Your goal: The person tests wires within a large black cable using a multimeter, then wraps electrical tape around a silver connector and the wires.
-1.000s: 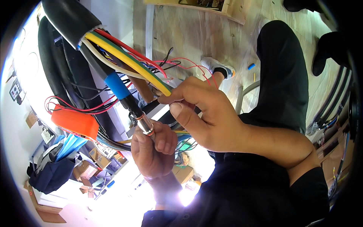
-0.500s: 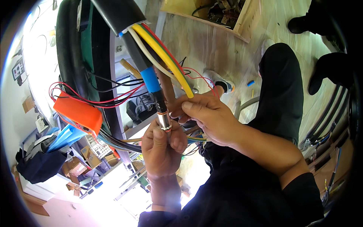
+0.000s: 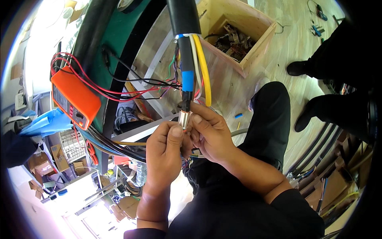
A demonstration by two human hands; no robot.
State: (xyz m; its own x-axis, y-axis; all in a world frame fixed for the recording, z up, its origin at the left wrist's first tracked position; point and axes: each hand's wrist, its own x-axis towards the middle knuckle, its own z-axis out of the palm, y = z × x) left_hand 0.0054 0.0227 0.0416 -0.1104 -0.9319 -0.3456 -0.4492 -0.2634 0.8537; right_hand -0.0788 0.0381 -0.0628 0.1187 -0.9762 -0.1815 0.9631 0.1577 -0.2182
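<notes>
A thick black cable (image 3: 184, 18) comes down from the top, its jacket cut back. Out of it run a black core (image 3: 185, 55) with a blue tape band (image 3: 187, 81), a white wire (image 3: 195, 59) and a yellow wire (image 3: 206, 75). At the core's lower end is a shiny metal sleeve (image 3: 184, 118). My left hand (image 3: 165, 149) is closed, thumb and fingers pinching the sleeve's lower end. Against the sleeve's right side press the closed fingers of my right hand (image 3: 209, 133); their tips are partly hidden. The yellow wire's end hangs just above that hand.
An orange multimeter (image 3: 77, 99) with red and black leads lies at left, beside a green-topped bench (image 3: 121, 30). Beyond the cable stands a wooden box (image 3: 256, 51) of scrap. Another person's dark-clad legs (image 3: 314, 111) are at right, near several black cables (image 3: 314, 149) on the floor.
My right hand has moved from beside the yellow wire's end onto the metal sleeve. The view has shifted, showing more of the wooden box; my left hand stays at the sleeve's lower end.
</notes>
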